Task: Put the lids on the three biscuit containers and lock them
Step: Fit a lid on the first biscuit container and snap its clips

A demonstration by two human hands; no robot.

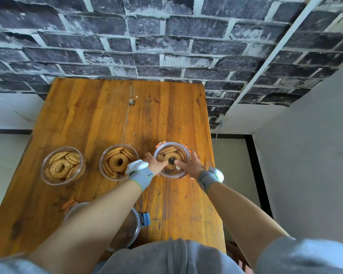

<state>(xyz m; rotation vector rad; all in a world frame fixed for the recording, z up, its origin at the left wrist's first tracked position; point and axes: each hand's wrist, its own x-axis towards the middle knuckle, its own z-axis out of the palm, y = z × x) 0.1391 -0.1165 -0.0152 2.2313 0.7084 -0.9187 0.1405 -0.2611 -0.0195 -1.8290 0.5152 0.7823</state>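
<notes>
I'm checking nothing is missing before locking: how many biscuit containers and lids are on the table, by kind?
Open biscuit containers: 2
Lidded biscuit container, under both hands: 1
Loose lids near the table's front edge: 2
Total: 5

Orange-brown wooden plank surface, scuffed, butted against the far wall. Dark painted brick wall with pale mortar; plain grey wall right. Pale floor, black skirting; even daylight.

Pretty bright, soft daylight, barely any shadows. Heavy fisheye bending near the frame edges, and the bottom corners go blurry.
</notes>
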